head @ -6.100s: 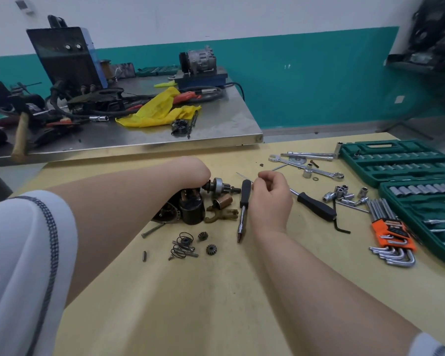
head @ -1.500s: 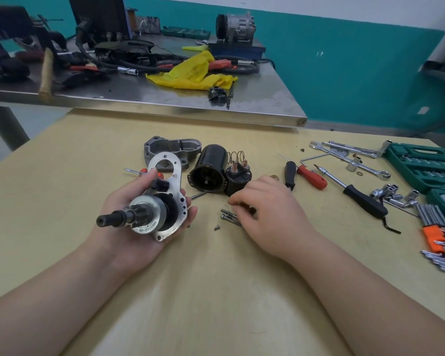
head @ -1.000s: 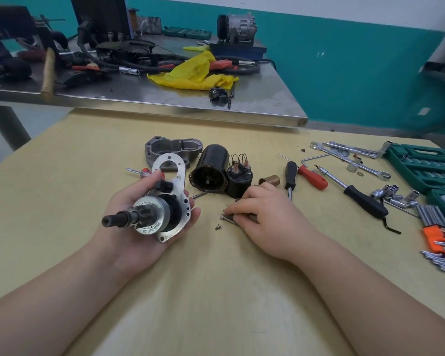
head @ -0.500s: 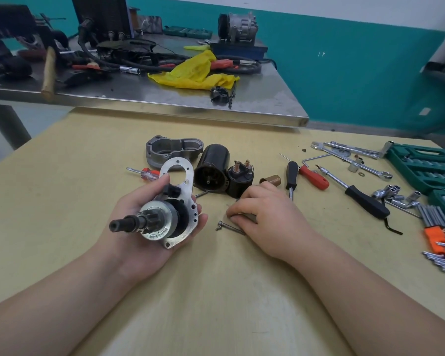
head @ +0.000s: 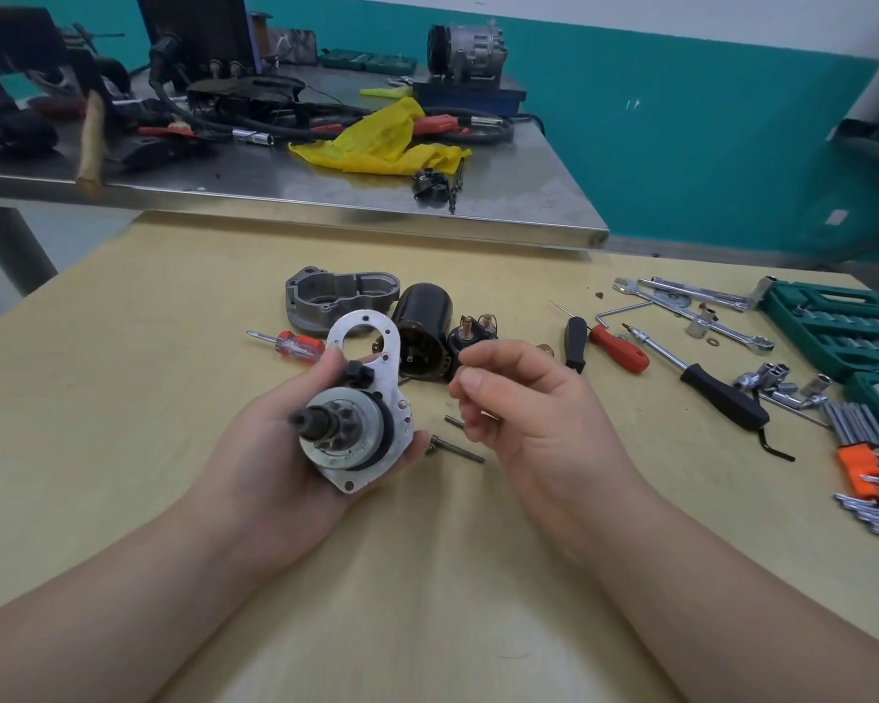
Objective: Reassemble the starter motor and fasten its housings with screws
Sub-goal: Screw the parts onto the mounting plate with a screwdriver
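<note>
My left hand (head: 275,459) grips the silver end plate (head: 371,337) with the drive gear and shaft (head: 346,433) pointing toward me, raised above the tan table (head: 123,398). My right hand (head: 529,408) hovers beside it with curled fingers, thumb and forefinger close together; I cannot make out whether they pinch anything. Under that hand a long bolt (head: 458,450) and a short pin (head: 454,421) lie on the table. Behind stand the grey cast housing (head: 336,296), the black motor body (head: 425,327) and the solenoid (head: 470,334).
A small red screwdriver (head: 295,344) lies to the left of the parts. To the right are a black-handled pick (head: 575,342), a red-handled driver (head: 620,347), a ratchet driver (head: 721,398), wrenches (head: 691,301), loose sockets, hex keys (head: 874,464) and green socket cases (head: 843,327). A cluttered steel bench (head: 326,195) stands behind.
My right hand has lifted off the table, where it was fingering the bolts, and now hovers. My left hand has turned the plate assembly a little and brought it closer to the middle.
</note>
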Available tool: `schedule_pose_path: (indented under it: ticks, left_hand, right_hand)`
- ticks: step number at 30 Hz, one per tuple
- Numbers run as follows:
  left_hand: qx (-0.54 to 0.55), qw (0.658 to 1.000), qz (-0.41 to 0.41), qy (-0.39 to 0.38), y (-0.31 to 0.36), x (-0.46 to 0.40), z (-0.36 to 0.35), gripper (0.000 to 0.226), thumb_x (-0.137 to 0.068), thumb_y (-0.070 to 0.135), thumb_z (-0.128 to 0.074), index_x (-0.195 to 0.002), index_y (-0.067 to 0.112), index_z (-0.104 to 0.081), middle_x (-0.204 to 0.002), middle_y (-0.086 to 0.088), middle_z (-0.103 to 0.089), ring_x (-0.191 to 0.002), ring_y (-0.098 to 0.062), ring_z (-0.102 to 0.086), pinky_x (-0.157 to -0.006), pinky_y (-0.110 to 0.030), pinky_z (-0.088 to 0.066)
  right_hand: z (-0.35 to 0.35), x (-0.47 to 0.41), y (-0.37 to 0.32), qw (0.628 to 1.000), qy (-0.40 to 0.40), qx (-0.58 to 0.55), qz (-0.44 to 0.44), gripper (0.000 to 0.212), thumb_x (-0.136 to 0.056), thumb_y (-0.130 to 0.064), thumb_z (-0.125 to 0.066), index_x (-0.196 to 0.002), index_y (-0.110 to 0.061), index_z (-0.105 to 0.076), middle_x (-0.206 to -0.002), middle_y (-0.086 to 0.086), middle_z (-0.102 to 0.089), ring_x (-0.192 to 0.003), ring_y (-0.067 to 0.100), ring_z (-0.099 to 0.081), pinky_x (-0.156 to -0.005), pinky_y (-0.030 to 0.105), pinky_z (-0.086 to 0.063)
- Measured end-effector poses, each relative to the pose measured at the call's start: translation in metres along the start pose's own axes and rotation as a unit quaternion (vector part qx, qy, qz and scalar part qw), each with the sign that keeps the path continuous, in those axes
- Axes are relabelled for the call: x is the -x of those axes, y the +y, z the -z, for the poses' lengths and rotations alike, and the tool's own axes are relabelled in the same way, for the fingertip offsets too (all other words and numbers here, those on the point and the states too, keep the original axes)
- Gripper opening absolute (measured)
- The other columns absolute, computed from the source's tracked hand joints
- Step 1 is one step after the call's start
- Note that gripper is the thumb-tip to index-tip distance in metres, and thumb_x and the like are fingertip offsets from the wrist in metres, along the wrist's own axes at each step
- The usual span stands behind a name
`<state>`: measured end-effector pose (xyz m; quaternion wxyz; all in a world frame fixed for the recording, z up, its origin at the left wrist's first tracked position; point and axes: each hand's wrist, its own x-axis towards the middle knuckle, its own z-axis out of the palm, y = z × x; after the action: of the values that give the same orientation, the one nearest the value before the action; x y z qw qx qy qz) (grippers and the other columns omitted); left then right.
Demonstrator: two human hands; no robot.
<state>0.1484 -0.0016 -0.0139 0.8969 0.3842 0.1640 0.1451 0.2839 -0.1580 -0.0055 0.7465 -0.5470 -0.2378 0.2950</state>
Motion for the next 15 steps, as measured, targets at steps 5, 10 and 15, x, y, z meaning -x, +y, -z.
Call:
schedule_pose_path:
  ticks: [5, 10, 15]
  left_hand:
    - [0.005, 1.000, 0.013, -0.018, -0.002, 0.002, 0.001, 0.028, -0.099, 0.043, -0.065, -0.103, 0.016, -0.072, -0.096, -0.005, -0.075, -0.087, -0.025, -0.076, -0.082, -0.042, -0.060]
    - [0.005, 0.999, 0.019, -0.026, -0.004, 0.001, 0.003, 0.029, -0.099, 0.044, -0.067, -0.102, 0.017, -0.075, -0.099, -0.006, -0.076, -0.090, -0.025, -0.076, -0.084, -0.042, -0.060]
    - [0.007, 0.999, 0.027, -0.017, -0.005, -0.003, 0.010, 0.031, -0.099, 0.043, -0.067, -0.114, 0.016, -0.068, -0.104, -0.006, -0.074, -0.093, -0.026, -0.075, -0.090, -0.046, -0.057]
  right_hand:
    - [-0.003, 0.000, -0.002, 0.996, 0.002, -0.081, -0.041, 0.016, -0.085, -0.009, -0.076, -0.094, -0.019, -0.085, -0.085, 0.008, -0.073, -0.072, 0.017, -0.062, -0.067, 0.027, -0.053]
    - [-0.004, -0.001, -0.006, 0.984, -0.016, -0.161, -0.077, 0.020, -0.083, -0.011, -0.071, -0.097, -0.011, -0.086, -0.088, 0.011, -0.074, -0.072, 0.015, -0.067, -0.066, 0.025, -0.058]
    - [-0.004, 0.001, -0.007, 0.975, -0.038, -0.205, -0.076, 0.028, -0.082, 0.001, -0.068, -0.104, -0.004, -0.084, -0.095, 0.017, -0.077, -0.077, 0.018, -0.073, -0.073, 0.025, -0.061]
